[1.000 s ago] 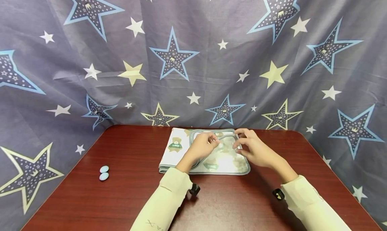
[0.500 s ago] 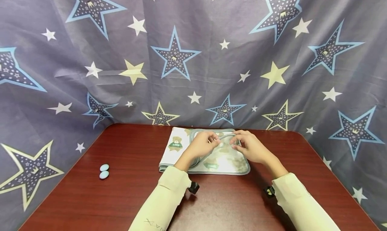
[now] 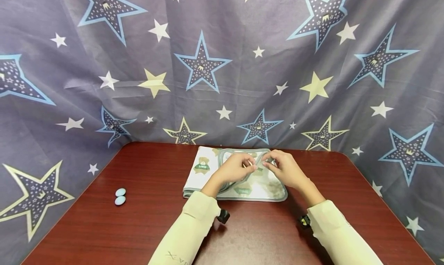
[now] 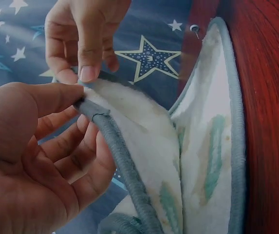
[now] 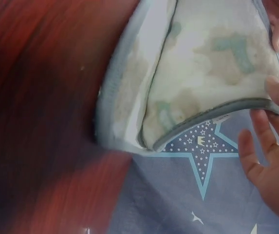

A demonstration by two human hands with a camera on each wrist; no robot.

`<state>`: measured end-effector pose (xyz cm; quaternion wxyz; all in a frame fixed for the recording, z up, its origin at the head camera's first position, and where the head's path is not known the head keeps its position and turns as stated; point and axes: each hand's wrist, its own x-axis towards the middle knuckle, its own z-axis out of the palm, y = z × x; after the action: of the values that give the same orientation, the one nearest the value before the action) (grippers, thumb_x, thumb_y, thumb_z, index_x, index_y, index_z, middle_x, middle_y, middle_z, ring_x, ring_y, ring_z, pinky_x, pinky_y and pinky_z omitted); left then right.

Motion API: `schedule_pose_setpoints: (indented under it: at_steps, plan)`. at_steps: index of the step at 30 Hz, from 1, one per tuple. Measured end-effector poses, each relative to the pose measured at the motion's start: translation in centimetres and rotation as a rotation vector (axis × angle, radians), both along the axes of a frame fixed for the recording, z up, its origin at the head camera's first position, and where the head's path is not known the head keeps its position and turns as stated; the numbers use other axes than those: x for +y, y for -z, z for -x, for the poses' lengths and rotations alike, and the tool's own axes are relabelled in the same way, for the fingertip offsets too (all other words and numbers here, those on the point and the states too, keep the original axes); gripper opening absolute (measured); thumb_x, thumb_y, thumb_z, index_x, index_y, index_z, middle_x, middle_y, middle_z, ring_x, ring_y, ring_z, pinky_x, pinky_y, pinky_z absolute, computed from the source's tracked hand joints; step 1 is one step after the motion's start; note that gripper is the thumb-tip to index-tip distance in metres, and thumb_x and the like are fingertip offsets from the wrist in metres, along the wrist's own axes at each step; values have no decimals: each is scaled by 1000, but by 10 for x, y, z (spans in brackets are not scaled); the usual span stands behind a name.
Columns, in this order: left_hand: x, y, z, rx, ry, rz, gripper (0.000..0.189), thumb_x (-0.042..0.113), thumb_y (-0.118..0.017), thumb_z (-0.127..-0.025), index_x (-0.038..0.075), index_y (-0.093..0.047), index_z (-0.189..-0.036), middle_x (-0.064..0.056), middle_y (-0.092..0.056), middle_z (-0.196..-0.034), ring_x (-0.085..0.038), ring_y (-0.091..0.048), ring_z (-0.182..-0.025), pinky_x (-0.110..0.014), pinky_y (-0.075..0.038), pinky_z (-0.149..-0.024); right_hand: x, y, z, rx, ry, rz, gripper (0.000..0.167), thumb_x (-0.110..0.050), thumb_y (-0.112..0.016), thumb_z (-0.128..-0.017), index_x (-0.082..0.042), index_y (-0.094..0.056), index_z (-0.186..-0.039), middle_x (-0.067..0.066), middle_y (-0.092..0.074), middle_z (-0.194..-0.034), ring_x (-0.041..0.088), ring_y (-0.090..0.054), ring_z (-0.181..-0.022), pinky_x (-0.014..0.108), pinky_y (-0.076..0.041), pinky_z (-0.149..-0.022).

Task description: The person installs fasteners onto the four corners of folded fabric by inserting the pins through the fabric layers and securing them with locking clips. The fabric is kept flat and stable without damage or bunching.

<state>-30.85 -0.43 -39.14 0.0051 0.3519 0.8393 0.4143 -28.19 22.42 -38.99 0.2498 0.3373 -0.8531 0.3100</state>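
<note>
A folded white cloth (image 3: 202, 168) with brown bears and grey-green edging lies toward the back of the table. My left hand (image 3: 233, 168) pinches the bound edge of its top layer between thumb and index finger, the other fingers loosely bent. Just to the right, my right hand (image 3: 285, 168) pinches the same edge; in the right wrist view its thumb lies on the plush side and its fingers behind the edging (image 5: 217, 108). Between the hands the layer is lifted, and the left wrist view shows it standing away from the lower fold (image 4: 212, 161). Thumb tips almost meet there.
Two small light-blue oval pieces (image 3: 120, 200) lie side by side on the left of the red-brown wooden table (image 3: 156, 226). A grey star-patterned curtain (image 3: 222, 83) hangs behind the table's back edge and along both sides.
My right hand has moved left along the cloth's edge, toward my left hand, and its spread fingers have closed into a pinch. The left hand has barely moved. The oval pieces lie as before.
</note>
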Motion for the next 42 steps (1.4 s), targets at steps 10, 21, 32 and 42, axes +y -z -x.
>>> schedule_pose_setpoints:
  at_steps: [10,21,32,42]
  plan:
    - [3,2,-5,-54,27,-12,8,18,-68,-99,11,-69,-99,0,-69,-77,-8,-58,-50,-23,-48,-54,-5,7,4,42,27,8,15,0,-80,-84,-8,-71,-94,0,-70,-87,13,-61,-78,34,-49,-71]
    - [3,-2,-5,-48,40,-7,7,17,-68,-99,10,-69,-99,-2,-71,-77,-7,-56,-47,-22,-47,-52,-6,3,3,56,31,6,19,1,-82,-82,-9,-67,-90,-1,-68,-84,14,-63,-76,39,-54,-72]
    - [4,0,-5,-44,61,7,6,14,-69,-98,10,-71,-100,-1,-70,-76,-6,-55,-45,-21,-46,-51,-4,0,2,106,80,-74,27,0,-84,-79,-10,-61,-87,0,-66,-79,17,-64,-74,36,-53,-66]
    - [5,1,-6,-52,53,17,6,15,-69,-98,10,-71,-101,-3,-72,-79,-7,-56,-47,-22,-47,-51,-1,5,4,125,48,-31,34,3,-83,-81,-6,-57,-101,2,-66,-84,17,-67,-73,34,-56,-64]
